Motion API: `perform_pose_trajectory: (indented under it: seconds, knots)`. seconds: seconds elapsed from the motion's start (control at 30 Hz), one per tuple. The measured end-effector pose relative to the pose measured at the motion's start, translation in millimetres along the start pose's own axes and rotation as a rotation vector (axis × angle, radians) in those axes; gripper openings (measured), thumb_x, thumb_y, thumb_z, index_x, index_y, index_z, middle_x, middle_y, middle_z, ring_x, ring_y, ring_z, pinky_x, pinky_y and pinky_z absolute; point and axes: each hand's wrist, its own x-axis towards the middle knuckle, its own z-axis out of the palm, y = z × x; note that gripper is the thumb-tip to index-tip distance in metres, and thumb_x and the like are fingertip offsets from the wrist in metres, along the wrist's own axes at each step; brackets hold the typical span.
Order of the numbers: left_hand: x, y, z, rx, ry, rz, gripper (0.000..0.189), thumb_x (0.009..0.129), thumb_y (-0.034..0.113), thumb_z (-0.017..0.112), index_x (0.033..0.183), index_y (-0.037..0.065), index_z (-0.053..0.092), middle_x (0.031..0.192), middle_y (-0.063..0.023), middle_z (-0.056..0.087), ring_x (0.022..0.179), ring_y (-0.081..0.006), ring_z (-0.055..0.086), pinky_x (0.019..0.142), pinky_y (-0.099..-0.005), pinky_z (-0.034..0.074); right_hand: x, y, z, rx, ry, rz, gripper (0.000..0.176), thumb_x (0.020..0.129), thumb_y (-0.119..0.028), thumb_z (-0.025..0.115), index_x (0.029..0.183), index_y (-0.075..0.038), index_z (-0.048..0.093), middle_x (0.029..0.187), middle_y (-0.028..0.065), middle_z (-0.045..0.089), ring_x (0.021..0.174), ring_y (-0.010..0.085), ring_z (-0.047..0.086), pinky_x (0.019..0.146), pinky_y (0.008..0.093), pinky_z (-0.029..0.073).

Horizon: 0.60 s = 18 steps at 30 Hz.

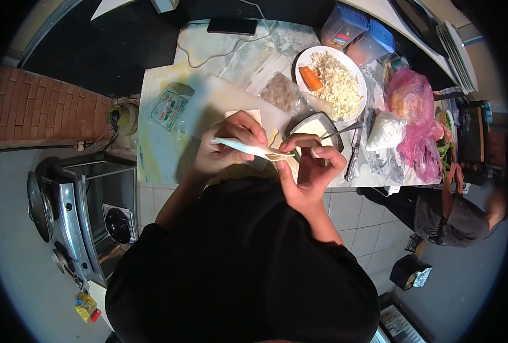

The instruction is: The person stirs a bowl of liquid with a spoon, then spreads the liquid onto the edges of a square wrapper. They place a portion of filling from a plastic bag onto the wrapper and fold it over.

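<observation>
Between both hands is a thin white spring roll wrapper (pixel 245 147), held up above the near edge of the table and bent along its length. My left hand (pixel 231 143) pinches its left part, fingers behind and thumb in front. At the other end, my right hand (pixel 314 168) grips the wrapper's edge between thumb and fingers. Pale square sheets (pixel 245 116) lie on the white cutting board (pixel 208 103) behind my left hand. Just beyond my right hand sits a dark-rimmed bowl (pixel 337 140) of whitish contents with a spoon (pixel 345 129) in it.
A white plate (pixel 361 86) holds shredded food and a carrot piece (pixel 310 78). Nearby are a bag of brownish food (pixel 279 93), a knife (pixel 354 160), pink plastic bags (pixel 411 103) and blue-lidded containers (pixel 371 43). A phone (pixel 232 26) lies far back. Another person (pixel 451 214) works at right.
</observation>
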Motion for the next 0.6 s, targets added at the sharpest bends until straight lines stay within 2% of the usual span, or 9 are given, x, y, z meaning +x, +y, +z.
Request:
perform_pose_trajectory:
  seconds: [0.17,0.3,0.37,0.4,0.47,0.5,0.6]
  knots:
    - [1,1,-1,0.074,-0.037,0.017,0.026,0.081,0.000,0.078,0.105,0.004,0.068,0.109,-0.0158,0.065,0.096,-0.0233,0.066,0.084,-0.0357,0.053,4,0,-2,-0.034,-0.022,-0.125,0.060,0.081,0.015,0.068,0.120,-0.011,0.031,0.103,0.0225,0.056,0.091,0.0284,0.063,0.082,0.0408,0.050]
    - [2,2,2,0.124,-0.029,0.007,0.027,0.081,0.000,0.078,0.106,0.003,0.067,0.108,-0.0159,0.064,0.096,-0.0234,0.066,0.084,-0.0361,0.053,6,-3,-2,-0.055,-0.033,-0.137,0.062,0.080,0.013,0.071,0.120,-0.011,0.030,0.105,0.0233,0.056,0.092,0.0283,0.062,0.081,0.0393,0.050]
    - [2,1,5,0.045,-0.019,0.010,0.027,0.082,-0.001,0.078,0.106,0.002,0.067,0.109,-0.0161,0.064,0.098,-0.0236,0.066,0.085,-0.0360,0.054,6,-5,-2,-0.082,-0.028,-0.106,0.062,0.081,0.006,0.071,0.126,-0.014,0.034,0.114,0.0206,0.051,0.102,0.0291,0.057,0.093,0.0447,0.047]
    - [2,1,5,0.045,-0.018,0.011,0.027,0.082,-0.001,0.078,0.106,0.002,0.067,0.109,-0.0161,0.064,0.098,-0.0236,0.066,0.085,-0.0360,0.054,6,-9,-6,-0.081,-0.030,-0.107,0.062,0.081,0.006,0.071,0.126,-0.014,0.034,0.114,0.0206,0.051,0.102,0.0291,0.057,0.093,0.0447,0.047]
    - [2,1,7,0.013,0.025,0.002,0.025,0.084,-0.003,0.075,0.107,0.001,0.066,0.110,-0.0163,0.063,0.100,-0.0239,0.065,0.086,-0.0358,0.054,8,-21,-18,-0.411,-0.029,-0.072,0.045,0.079,-0.003,0.075,0.117,-0.005,0.052,0.114,0.0205,0.052,0.106,0.0311,0.055,0.091,0.0416,0.046]
    - [1,2,6,0.012,0.027,0.003,0.025,0.084,-0.003,0.075,0.107,0.001,0.066,0.110,-0.0163,0.063,0.100,-0.0239,0.065,0.086,-0.0358,0.054,4,-21,-17,-0.417,0.029,-0.041,0.032,0.078,-0.010,0.075,0.108,-0.005,0.067,0.118,0.0172,0.048,0.111,0.0317,0.051,0.095,0.0428,0.044]
    - [0,2,6,0.090,0.033,0.003,0.025,0.085,-0.005,0.073,0.109,0.000,0.067,0.112,-0.0159,0.062,0.103,-0.0243,0.065,0.088,-0.0351,0.054,3,-25,-23,-0.563,-0.051,-0.100,0.027,0.078,-0.011,0.076,0.105,-0.007,0.072,0.119,0.0147,0.046,0.111,0.0311,0.050,0.095,0.0423,0.044]
